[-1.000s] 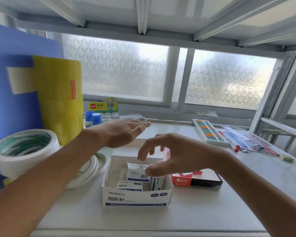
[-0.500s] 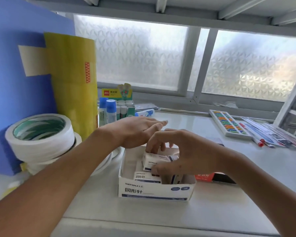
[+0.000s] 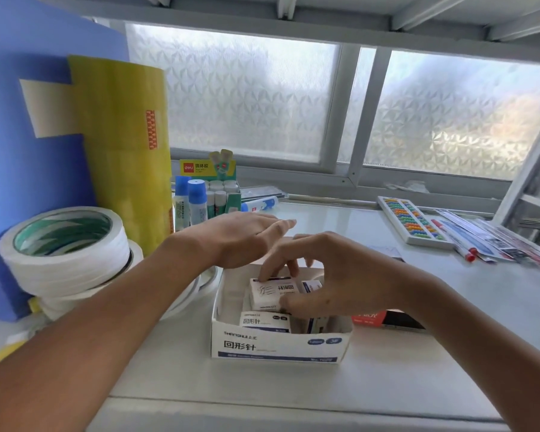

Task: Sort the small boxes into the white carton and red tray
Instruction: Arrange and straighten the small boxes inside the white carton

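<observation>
The white carton (image 3: 278, 346) with blue print stands on the table in front of me, holding several small white boxes. My right hand (image 3: 328, 275) reaches into it and pinches one small box (image 3: 270, 293) between thumb and fingers, resting on top of the others. Another small box (image 3: 264, 321) lies at the carton's front. My left hand (image 3: 240, 238) hovers flat and empty over the carton's far rim, fingers spread. The red tray (image 3: 370, 318) peeks out behind my right wrist, mostly hidden.
White tape rolls (image 3: 66, 254) are stacked at the left beside a yellow roll (image 3: 125, 145) and blue foam. Glue sticks (image 3: 197, 201) stand at the back. An abacus toy (image 3: 413, 219) and pens (image 3: 468, 244) lie to the right.
My right hand has lowered the small box into the carton and turned it flat. The view has tilted down and closer; the left hand stays over the carton.
</observation>
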